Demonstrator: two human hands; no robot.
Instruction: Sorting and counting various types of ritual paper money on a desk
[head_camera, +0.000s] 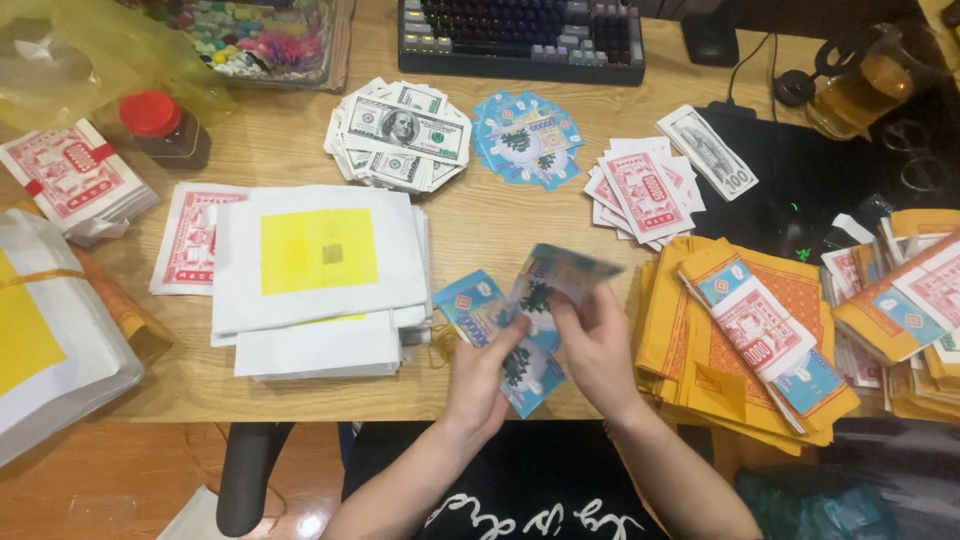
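Observation:
Both my hands work a bundle of blue paper notes near the front edge of the wooden desk. My left hand grips the lower part of the bundle from below. My right hand pinches the upper notes, which are lifted and blurred. A fanned pile of the same blue notes lies further back on the desk.
White sheets with a yellow square are stacked at left. Grey banknote-style papers, red-and-white notes and orange paper stacks surround my hands. A keyboard, a red-lidded jar and a glass teapot stand at the back.

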